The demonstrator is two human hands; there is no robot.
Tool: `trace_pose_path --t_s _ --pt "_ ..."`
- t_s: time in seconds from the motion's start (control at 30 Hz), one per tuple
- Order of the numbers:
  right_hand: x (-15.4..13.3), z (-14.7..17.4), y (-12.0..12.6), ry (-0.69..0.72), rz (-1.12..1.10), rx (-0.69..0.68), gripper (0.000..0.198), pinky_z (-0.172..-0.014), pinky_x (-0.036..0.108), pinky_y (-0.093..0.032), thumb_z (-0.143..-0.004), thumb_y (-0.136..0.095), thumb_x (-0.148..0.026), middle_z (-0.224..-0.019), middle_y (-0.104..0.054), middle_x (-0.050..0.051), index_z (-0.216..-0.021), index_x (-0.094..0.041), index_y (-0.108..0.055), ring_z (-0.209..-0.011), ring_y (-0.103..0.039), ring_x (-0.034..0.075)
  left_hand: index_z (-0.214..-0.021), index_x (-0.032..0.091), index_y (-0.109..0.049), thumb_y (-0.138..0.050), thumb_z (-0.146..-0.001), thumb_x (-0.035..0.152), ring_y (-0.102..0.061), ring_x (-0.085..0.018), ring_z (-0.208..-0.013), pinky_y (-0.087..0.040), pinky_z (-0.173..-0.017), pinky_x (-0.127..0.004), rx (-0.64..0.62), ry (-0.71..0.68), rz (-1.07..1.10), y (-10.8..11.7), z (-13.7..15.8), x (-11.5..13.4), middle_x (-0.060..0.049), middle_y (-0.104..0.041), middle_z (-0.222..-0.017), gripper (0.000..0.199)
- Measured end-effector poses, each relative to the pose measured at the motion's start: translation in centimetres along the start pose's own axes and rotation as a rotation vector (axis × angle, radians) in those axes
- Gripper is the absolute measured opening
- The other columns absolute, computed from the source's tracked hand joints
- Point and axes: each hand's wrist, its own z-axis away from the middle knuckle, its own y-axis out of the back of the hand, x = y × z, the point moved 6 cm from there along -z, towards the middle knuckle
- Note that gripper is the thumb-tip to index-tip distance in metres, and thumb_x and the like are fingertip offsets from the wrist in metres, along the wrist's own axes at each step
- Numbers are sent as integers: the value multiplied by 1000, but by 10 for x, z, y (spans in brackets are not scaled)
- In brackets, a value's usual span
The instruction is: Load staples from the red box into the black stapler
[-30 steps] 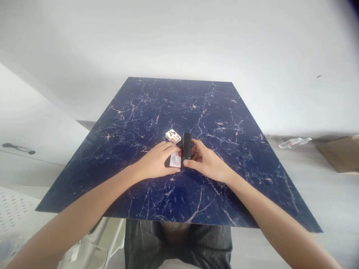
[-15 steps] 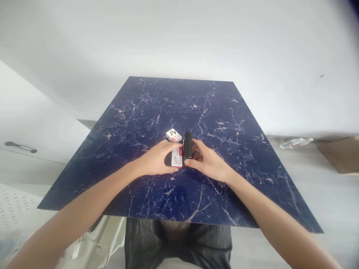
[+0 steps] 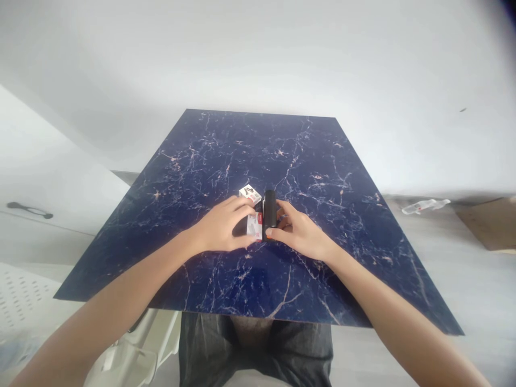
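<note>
My left hand (image 3: 223,226) has its thumb and fingers curled round the far and near ends of a small white-and-red box (image 3: 253,226), which looks like a staple box. Beside the box, on its right, lies a black oblong object (image 3: 270,209) with a rounded top, which looks like a stapler. My right hand (image 3: 297,228) grips it from the right, thumb at the near end, where a spot of orange shows. Just beyond my left fingers rests a second small white box (image 3: 250,193) with a dark picture on top; its near edge is partly covered by them.
All of this is on a blue marble-patterned table (image 3: 258,150) that stands by a white wall. Down on the floor to the right are a clear plastic bottle (image 3: 425,206) and a cardboard box (image 3: 489,223). A white cabinet with a dark handle (image 3: 30,210) is at the left.
My left index finger has drawn back a little to the left and my thumb tip has shifted right over the near end of the box. My right hand and the black object stay put.
</note>
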Motion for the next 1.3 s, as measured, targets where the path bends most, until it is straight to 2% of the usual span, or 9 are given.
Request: trace_pose_path --t_s 0.13,0.23,0.3,0.43,0.6,0.77,1.0,1.17,1.3 --pt "1 -1 -1 -2 -9 -7 72 -80 45 -61 -89 -76 -40 -112 -73 7 -152 -25 -44 -86 -73 25 -123 22 -65 -53 -100 23 -59 -29 -125 -49 -108 -51 244 87 -137 18 -1 -23 -11 -64 -135 26" --pt "1 -1 -1 -3 -19 -9 71 -80 45 -61 -89 -76 -39 -113 -73 7 -151 -25 -44 -87 -73 25 -141 22 -59 -49 -101 13 -49 -31 -142 -42 -117 -57 169 24 -192 10 -7 -34 -12 -50 -159 42" --pt "1 -1 -1 -1 -22 -9 70 -79 45 -61 -89 -76 -39 -113 -73 8 -151 -25 -44 -86 -73 25 -141 23 -61 -48 -102 12 -50 -31 -141 -44 -116 -58 118 -3 -196 4 -10 -38 -12 -52 -157 43" --pt "1 -1 -1 -2 -19 -9 71 -80 46 -61 -89 -76 -39 -113 -73 7 -151 -25 -44 -86 -74 25 -129 21 -70 -52 -103 16 -56 -31 -135 -50 -112 -56 211 90 -190 6 -10 -41 -14 -62 -140 32" --pt "1 -1 -1 1 -11 -11 71 -79 46 -61 -89 -75 -39 -113 -73 8 -151 -25 -44 -87 -74 26 -139 20 -65 -43 -96 2 -50 -28 -144 -46 -119 -55 134 143 -50 1 -8 -38 -11 -50 -159 52" --pt "0 -1 -1 10 -11 -12 70 -79 46 -61 -89 -75 -40 -113 -73 8 -150 -25 -45 -87 -73 26 -135 21 -69 -41 -88 -6 -59 -25 -124 -51 -109 -49 129 164 -29 2 -8 -33 -9 -65 -133 62" --pt "2 -1 -1 4 3 -12 72 -80 46 -61 -90 -75 -41 -113 -72 8 -152 -25 -43 -88 -73 26 -151 19 -58 -39 -93 0 -52 -26 -100 -52 -92 -46 29 136 -86 -10 -8 -17 -10 -61 -106 63" --pt "1 0 0 -3 14 -16 72 -82 47 -61 -90 -75 -40 -114 -72 8 -153 -23 -42 -90 -73 26 -151 26 -58 -42 -94 2 -49 -28 -131 -44 -114 -52 4 156 12 -8 0 -25 -11 -53 -142 63" --pt "1 0 -1 0 17 -12 70 -80 47 -62 -91 -74 -39 -118 -72 9 -153 -24 -44 -87 -74 26 -157 32 -49 -48 -106 26 -17 -35 -161 -22 -129 -63 -95 145 106 -3 6 -35 -4 -16 -177 52"
